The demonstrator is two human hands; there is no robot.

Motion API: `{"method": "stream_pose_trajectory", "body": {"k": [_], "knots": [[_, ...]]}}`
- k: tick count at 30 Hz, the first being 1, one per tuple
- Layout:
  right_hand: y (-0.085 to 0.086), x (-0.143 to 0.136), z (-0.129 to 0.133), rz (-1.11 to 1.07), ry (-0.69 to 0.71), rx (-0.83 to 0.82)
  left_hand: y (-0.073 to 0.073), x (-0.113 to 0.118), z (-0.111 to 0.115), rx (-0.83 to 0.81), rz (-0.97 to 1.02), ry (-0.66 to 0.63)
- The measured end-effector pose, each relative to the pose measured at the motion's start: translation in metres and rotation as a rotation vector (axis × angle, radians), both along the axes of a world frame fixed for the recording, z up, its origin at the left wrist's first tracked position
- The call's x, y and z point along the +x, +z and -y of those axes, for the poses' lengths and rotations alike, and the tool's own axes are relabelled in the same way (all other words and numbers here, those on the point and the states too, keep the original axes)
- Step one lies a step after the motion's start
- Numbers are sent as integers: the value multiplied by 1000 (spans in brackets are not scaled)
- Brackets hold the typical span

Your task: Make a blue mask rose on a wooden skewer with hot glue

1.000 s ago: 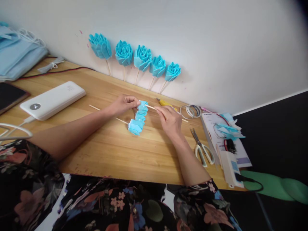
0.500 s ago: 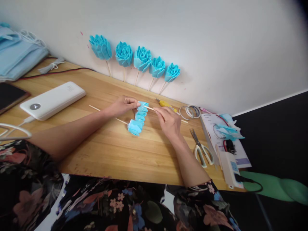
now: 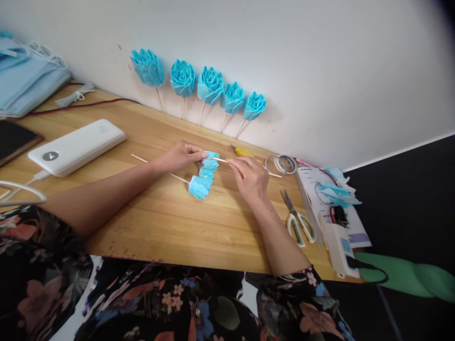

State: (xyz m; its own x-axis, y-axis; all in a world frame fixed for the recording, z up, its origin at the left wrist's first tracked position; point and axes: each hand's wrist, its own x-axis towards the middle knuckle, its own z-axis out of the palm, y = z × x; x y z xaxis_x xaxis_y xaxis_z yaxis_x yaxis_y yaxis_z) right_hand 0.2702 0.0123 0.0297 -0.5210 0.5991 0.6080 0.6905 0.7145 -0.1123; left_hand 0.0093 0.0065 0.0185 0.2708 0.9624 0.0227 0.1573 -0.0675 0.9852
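Note:
A strip of light-blue pleated mask fabric (image 3: 203, 176) runs across the middle of the desk, its lower end rolled into a bundle. My left hand (image 3: 185, 155) pinches the strip's upper end between thumb and fingers. Held in my right hand (image 3: 249, 177) is a thin wooden stick (image 3: 220, 160), its tip touching the fabric near my left thumb and its other end sticking out past my knuckles. A second wooden stick (image 3: 179, 178) reaches from the rolled end and passes under my left forearm; its far end shows beyond.
Several blue fabric roses on sticks (image 3: 210, 86) lean against the wall. Yellow-handled tool (image 3: 242, 151), tape rolls (image 3: 285, 164) and scissors (image 3: 296, 220) lie to the right, near a power strip (image 3: 341, 251). Leftward are a power bank (image 3: 78, 147), phone (image 3: 16, 142) and stacked masks (image 3: 28, 78).
The stick in my right hand has tilted slightly, its far end now a little higher and further right. My left hand keeps its pinch on the strip.

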Motion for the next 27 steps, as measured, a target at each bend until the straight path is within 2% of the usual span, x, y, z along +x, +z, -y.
{"method": "stream_pose_trajectory", "body": {"k": [20,27], "knots": [[-2,0,1,16,59,-81,0,1,1,65,39,-9],[-1,0,2,18,71,-107,1,1,2,5,56,-3]]}}
